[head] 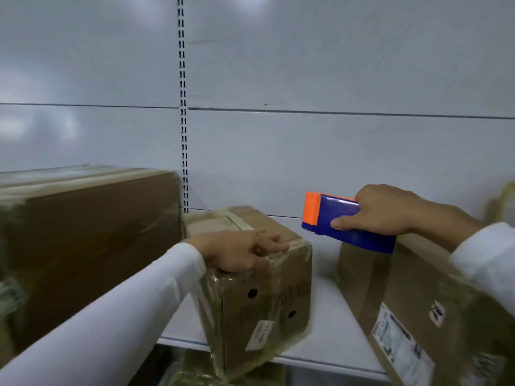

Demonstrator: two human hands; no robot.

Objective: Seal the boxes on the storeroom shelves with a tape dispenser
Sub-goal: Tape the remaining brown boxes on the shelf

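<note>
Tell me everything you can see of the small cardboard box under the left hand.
The small brown cardboard box stands on the white shelf, its near corner overhanging the edge. Yellowish tape crosses its top and corners; two round holes and a white label mark its front. The left hand rests on top, fingers relaxed.

Pale grey-white back panel (334, 65) filling the view from 9 to 3 o'clock, glossy, with soft blotches of reflected light near 12 and 9. Split by a thin horizontal seam (348, 112) across the middle. Slotted upright (183, 107) running down from 12 o'clock, dotted with paired dark slots. White shelf board (323, 316) toward 6 o'clock, its front lip (320, 362) rounded.
</note>
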